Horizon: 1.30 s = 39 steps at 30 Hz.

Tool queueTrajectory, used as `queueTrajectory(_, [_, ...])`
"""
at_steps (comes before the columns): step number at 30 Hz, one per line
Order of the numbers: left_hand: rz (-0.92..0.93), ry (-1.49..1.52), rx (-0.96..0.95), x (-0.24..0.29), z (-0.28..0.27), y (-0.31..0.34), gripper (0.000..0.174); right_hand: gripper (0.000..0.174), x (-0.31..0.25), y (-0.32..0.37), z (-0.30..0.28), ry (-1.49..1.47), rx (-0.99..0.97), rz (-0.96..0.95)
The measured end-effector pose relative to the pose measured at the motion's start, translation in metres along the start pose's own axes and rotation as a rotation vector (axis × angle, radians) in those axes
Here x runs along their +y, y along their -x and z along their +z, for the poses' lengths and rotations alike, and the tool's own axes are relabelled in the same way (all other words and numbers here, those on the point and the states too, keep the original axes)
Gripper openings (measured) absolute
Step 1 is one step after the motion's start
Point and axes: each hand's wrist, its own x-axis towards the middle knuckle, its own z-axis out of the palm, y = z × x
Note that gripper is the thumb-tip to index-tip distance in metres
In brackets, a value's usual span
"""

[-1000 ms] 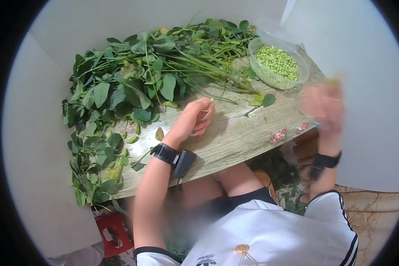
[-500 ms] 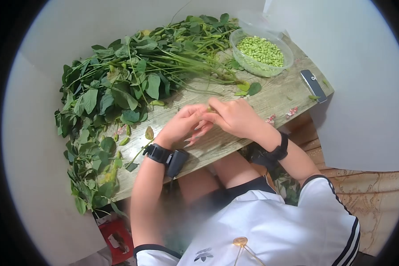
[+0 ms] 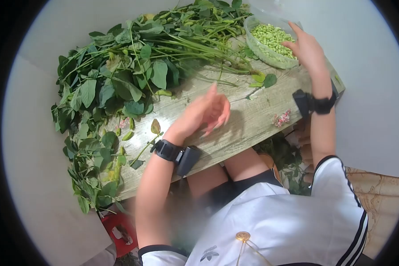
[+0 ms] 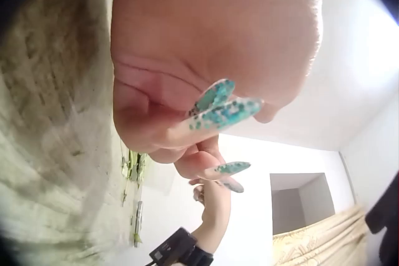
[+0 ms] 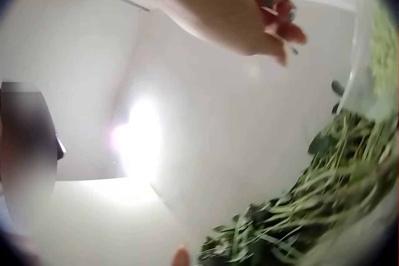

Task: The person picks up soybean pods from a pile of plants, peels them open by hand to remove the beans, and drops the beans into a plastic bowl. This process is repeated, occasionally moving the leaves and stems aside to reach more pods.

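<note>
"Clear plastic: one bowl (image 3: 265, 56), far end of the table (image 3: 248, 111). Contents?"

"Shelled green beans (image 3: 268, 37), a broad heap. Wall shows bare above them on the near left side."

"Anything behind it?"

"Another clear piece (image 3: 275, 8), cut off at the frame edge. Lid or tub, cannot tell."

"Right hand (image 3: 309, 51)?"

"At the bowl's right side. Thumb and forefinger well apart, thumb out over the beans in the head view. No thing seen in its grasp; whether it touches rim or beans, cannot tell."

"Left hand (image 3: 202, 111)?"

"Above the table's near half, well apart from the bowl. Fingers loosely bent, thumb side up; nothing visible in it from head or left wrist."

"Around?"

"Leafy plants (image 3: 133, 86) heaped along the back and left, stems reaching toward the bowl. Loose pods (image 3: 128, 135) on the wood, left of the left hand."
</note>
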Motion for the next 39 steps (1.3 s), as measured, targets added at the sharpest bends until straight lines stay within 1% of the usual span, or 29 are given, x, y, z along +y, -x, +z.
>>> queueTrajectory(1, [0.013, -0.13, 0.099, 0.009, 0.008, 0.003, 0.061, 0.041, 0.002, -0.002, 0.002, 0.148, -0.024, -0.022])
queueTrajectory(2, [0.035, -0.266, 0.199, 0.016, 0.011, 0.003, 0.054, 0.041, 0.003, -0.007, 0.001, 0.153, -0.025, -0.028])
queueTrajectory(3, [0.045, -0.262, 0.204, 0.015, 0.011, 0.001, 0.054, 0.043, -0.009, -0.015, -0.006, 0.091, -0.035, -0.065])
queueTrajectory(5, [0.259, -0.318, 0.373, 0.009, 0.011, -0.001, 0.042, 0.046, -0.03, -0.028, -0.004, 0.032, -0.045, -0.11])
queueTrajectory(6, [0.265, -0.316, 0.375, 0.006, 0.002, -0.001, 0.042, 0.046, -0.038, -0.037, 0.005, -0.006, -0.052, -0.247])
queueTrajectory(7, [0.274, -0.248, 0.305, 0.003, -0.01, 0.0, 0.041, 0.046, -0.048, -0.047, 0.012, -0.044, -0.058, -0.384])
queueTrajectory(8, [0.281, -0.179, 0.233, -0.001, -0.019, -0.001, 0.041, 0.043, -0.059, -0.057, 0.017, -0.04, -0.091, -0.478])
queueTrajectory(9, [0.286, -0.18, 0.232, 0.002, -0.014, -0.002, 0.041, 0.041, -0.071, -0.068, 0.023, -0.035, -0.125, -0.569])
queueTrajectory(11, [0.266, 0.051, 0.344, 0.011, 0.001, 0.0, 0.043, 0.036, -0.095, -0.082, 0.042, 0.017, -0.222, -0.489])
queueTrajectory(13, [0.22, -0.012, 0.308, 0.002, -0.022, 0.009, 0.042, 0.032, -0.108, -0.1, 0.074, 0.088, -0.283, -0.41])
queueTrajectory(15, [0.189, -0.091, 0.258, 0.005, -0.026, 0.005, 0.043, 0.032, -0.119, -0.103, 0.098, 0.066, -0.265, -0.348])
queueTrajectory(16, [0.278, -0.097, 0.356, 0.004, -0.017, 0.002, 0.033, 0.033, -0.123, -0.103, 0.107, -0.065, -0.277, -0.324])
queueTrajectory(17, [0.358, -0.1, 0.458, 0.004, -0.011, 0.003, 0.03, 0.035, -0.126, -0.099, 0.118, -0.203, -0.295, -0.297])
queueTrajectory(18, [0.339, -0.143, 0.454, 0.012, -0.009, 0.005, 0.044, 0.033, -0.131, -0.1, 0.13, -0.241, -0.291, -0.324])
queueTrajectory(19, [0.33, -0.153, 0.456, 0.017, -0.003, 0.004, 0.044, 0.033, -0.138, -0.099, 0.137, -0.253, -0.288, -0.318])
queueTrajectory(21, [0.597, -0.609, 0.706, 0.025, 0.01, 0.0, 0.052, 0.036, -0.153, -0.1, 0.15, -0.466, -0.229, -0.289])
queueTrajectory(22, [0.556, -0.779, 0.724, 0.034, 0.009, 0.006, 0.055, 0.042, -0.162, -0.1, 0.157, -0.476, -0.107, -0.265])
queueTrajectory(23, [0.557, -0.788, 0.723, 0.04, 0.004, 0.008, 0.055, 0.042, -0.166, -0.103, 0.162, -0.482, -0.1, -0.265])
queueTrajectory(25, [0.631, -1.165, 0.857, 0.052, -0.003, 0.004, 0.053, 0.043, -0.172, -0.1, 0.168, -0.391, -0.03, -0.462])
queueTrajectory(26, [0.65, -1.252, 0.906, 0.059, -0.006, 0.003, 0.046, 0.044, -0.173, -0.097, 0.172, -0.368, -0.06, -0.47])
queueTrajectory(27, [0.646, -1.476, 0.945, 0.07, -0.011, -0.001, 0.039, 0.044, -0.172, -0.097, 0.177, -0.369, -0.066, -0.473])
queueTrajectory(29, [0.52, -1.612, 0.991, 0.086, -0.02, -0.015, 0.035, 0.042, -0.171, -0.099, 0.187, -0.425, -0.038, -0.464])
queueTrajectory(31, [0.533, -1.697, 0.981, 0.095, -0.048, -0.038, 0.035, 0.039, -0.171, -0.1, 0.182, -0.434, -0.063, -0.427])
queueTrajectory(33, [0.555, -1.786, 0.968, 0.098, -0.078, -0.064, 0.036, 0.038, -0.167, -0.1, 0.177, -0.555, -0.059, -0.413])
queueTrajectory(34, [0.556, -1.812, 0.993, 0.097, -0.093, -0.076, 0.038, 0.031, -0.166, -0.099, 0.174, -0.525, -0.008, -0.46])
queueTrajectory(35, [0.554, -1.836, 1.018, 0.094, -0.106, -0.085, 0.042, 0.031, -0.167, -0.098, 0.173, -0.526, -0.003, -0.462])
queueTrajectory(36, [0.428, -1.814, 1.052, 0.093, -0.117, -0.092, 0.047, 0.028, -0.168, -0.097, 0.172, -0.429, 0.064, -0.564])
queueTrajectory(37, [0.433, -1.816, 1.052, 0.088, -0.126, -0.095, 0.047, 0.025, -0.168, -0.099, 0.173, -0.327, 0.132, -0.664])
queueTrajectory(39, [0.286, -1.825, 1.094, 0.079, -0.14, -0.099, 0.051, 0.024, -0.167, -0.103, 0.176, -0.279, 0.174, -0.723])
